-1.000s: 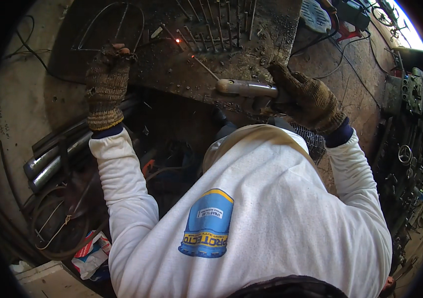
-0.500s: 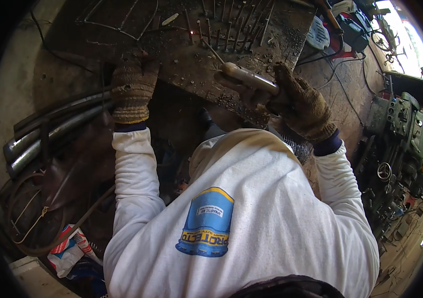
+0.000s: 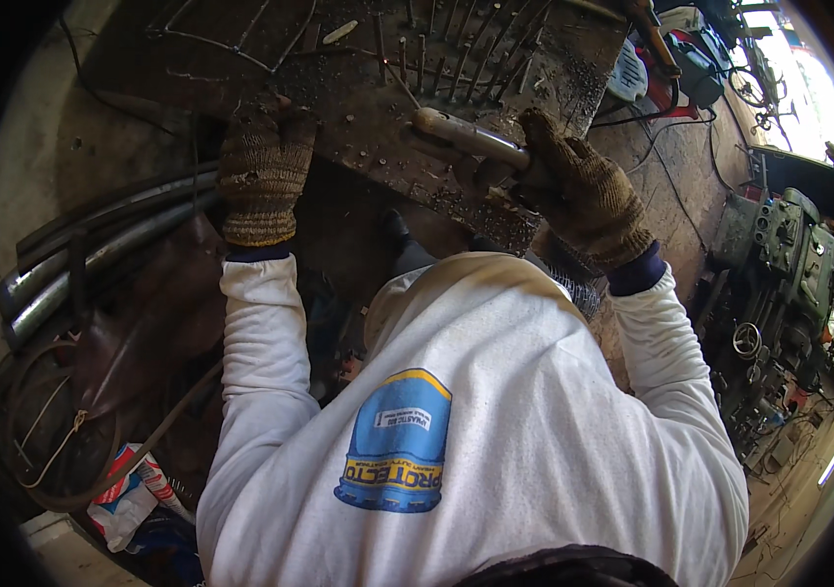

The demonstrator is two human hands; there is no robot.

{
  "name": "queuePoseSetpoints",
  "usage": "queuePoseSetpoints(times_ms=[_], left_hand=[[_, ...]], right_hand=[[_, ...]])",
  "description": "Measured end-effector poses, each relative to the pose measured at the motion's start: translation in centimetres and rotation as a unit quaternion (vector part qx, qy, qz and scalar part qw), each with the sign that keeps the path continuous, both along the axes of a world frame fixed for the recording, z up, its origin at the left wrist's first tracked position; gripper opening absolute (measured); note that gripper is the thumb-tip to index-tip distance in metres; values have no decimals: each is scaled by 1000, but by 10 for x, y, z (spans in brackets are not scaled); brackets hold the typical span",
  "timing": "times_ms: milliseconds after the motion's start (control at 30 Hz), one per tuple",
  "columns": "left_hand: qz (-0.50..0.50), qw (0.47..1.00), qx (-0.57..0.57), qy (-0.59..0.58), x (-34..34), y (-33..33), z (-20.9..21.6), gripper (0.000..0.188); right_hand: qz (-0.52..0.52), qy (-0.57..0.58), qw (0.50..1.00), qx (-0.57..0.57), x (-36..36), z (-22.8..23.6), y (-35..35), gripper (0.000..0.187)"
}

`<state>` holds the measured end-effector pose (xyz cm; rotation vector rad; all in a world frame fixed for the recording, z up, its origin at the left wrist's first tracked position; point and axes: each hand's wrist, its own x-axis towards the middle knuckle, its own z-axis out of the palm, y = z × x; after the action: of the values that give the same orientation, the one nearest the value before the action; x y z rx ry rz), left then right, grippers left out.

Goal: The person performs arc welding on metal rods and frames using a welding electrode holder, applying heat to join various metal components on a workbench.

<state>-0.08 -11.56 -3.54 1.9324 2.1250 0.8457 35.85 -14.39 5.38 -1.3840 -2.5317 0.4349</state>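
Observation:
My right hand (image 3: pixel 588 196), in a brown knitted glove, is closed around a welding electrode holder (image 3: pixel 471 134). A thin welding rod (image 3: pixel 403 86) slants from its tip to the foot of an upright metal rod (image 3: pixel 380 49), where a tiny bright spot shows. Several more upright rods (image 3: pixel 456 73) stand in rows on the dark steel table (image 3: pixel 358 137). My left hand (image 3: pixel 262 176), gloved too, is at the table's near edge, left of the rods. Its fingers are dark and partly hidden, so what they grip, if anything, cannot be made out.
A bent wire frame (image 3: pixel 241 47) lies at the table's far left. Curved metal tubes (image 3: pixel 113 254) lie left of my left arm. Beyond the table's right edge are a red-and-black machine (image 3: pixel 696 73) and cables (image 3: pixel 671 176) on the floor. A large green machine (image 3: pixel 784 264) stands at right.
The orange glow at the welding rod's tip has shrunk to a small glint. My right hand and the electrode holder appear slightly farther left and up; the view itself has shifted a little.

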Motion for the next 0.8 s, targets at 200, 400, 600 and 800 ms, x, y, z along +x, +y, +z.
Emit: queuePoseSetpoints(times_ms=[200, 400, 600, 800], left_hand=[[-72, 987, 90, 110, -15, 4, -23, 31], [-59, 992, 78, 80, -9, 3, -14, 34], [-55, 983, 76, 157, -17, -1, -17, 41], [-114, 978, 157, 82, -15, 5, -29, 23]], right_hand=[[7, 28, 1000, -10, 6, -6, 1, 80], [15, 7, 1000, 1, 2, -1, 4, 75], [17, 16, 1000, 4, -3, 4, 5, 72], [-21, -63, 998, 2, -4, -1, 7, 80]])
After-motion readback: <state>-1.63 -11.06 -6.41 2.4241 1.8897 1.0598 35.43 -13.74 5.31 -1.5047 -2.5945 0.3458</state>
